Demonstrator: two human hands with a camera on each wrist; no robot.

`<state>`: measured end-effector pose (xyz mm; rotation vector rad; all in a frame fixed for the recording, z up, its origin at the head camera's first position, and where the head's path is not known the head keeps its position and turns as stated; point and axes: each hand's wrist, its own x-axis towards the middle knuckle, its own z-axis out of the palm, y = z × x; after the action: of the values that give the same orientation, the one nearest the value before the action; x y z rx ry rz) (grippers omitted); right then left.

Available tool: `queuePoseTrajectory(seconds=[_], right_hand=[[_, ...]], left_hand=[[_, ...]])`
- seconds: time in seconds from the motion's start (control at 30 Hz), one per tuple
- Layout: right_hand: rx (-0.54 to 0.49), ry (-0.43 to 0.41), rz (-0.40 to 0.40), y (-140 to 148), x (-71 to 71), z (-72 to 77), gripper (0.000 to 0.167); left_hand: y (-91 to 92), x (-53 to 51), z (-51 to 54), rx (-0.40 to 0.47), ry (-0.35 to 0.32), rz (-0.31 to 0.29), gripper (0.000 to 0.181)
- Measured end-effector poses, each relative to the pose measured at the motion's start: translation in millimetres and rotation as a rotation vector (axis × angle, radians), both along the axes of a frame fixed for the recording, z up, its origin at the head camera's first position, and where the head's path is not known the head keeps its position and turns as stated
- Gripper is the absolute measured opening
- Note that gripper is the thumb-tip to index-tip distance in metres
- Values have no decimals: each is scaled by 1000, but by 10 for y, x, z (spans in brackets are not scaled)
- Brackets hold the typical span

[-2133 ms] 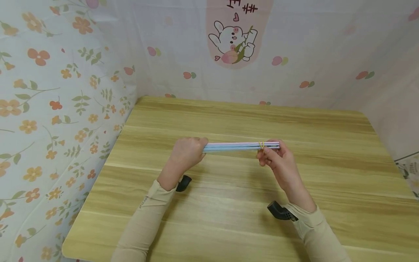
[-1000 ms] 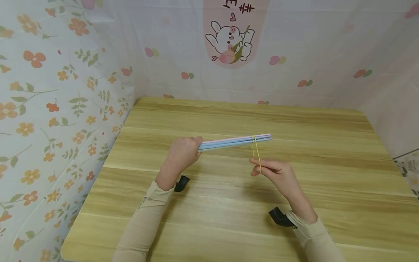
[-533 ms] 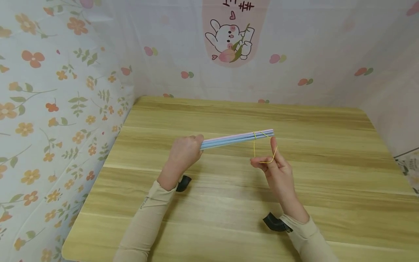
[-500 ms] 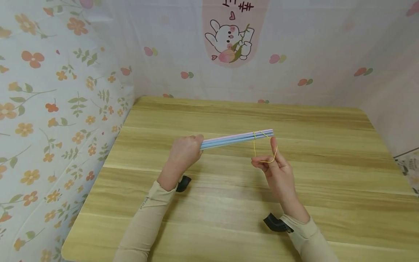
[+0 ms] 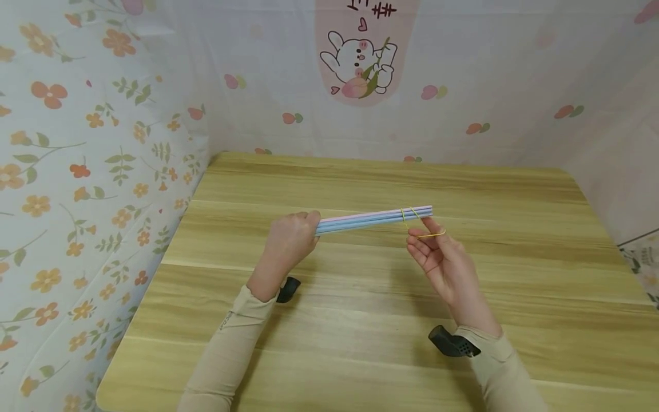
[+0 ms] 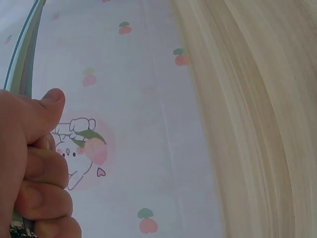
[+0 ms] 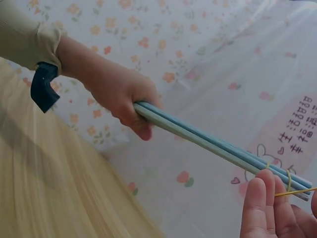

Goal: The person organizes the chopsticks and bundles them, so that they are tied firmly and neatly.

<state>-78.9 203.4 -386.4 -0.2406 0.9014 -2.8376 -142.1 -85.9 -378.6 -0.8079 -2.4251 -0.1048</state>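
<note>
One bundle of straight, slim pink and blue sticks [image 5: 368,219], too overlapped to count, is held above one worktop [image 5: 329,349]. Left hand [image 5: 290,240]: grip curled round one end. Right hand [image 5: 449,260]: grip spread, stretching one yellow band [image 5: 430,235] looped near the other.

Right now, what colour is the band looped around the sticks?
Yellow; the band shows best in the head view.
</note>
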Motion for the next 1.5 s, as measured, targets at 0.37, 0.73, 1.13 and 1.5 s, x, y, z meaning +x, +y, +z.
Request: queuePoseTrajectory(seconds=[0.37,0.73,1.13,1.5], right_hand=[[301,41,-34,212,-166,58,37],[600,32,-56,226,-176,172,24],[756,-52,-115,165,-186,264,9],[1192,154,-94,159,-174,347,20]], left_hand=[[41,-4,-16,-28,29,-49,21],[17,3,21,-71,37,-78,21],[21,17,45,-61,-6,-89,22],[31,23,95,-77,-32,-102,18]])
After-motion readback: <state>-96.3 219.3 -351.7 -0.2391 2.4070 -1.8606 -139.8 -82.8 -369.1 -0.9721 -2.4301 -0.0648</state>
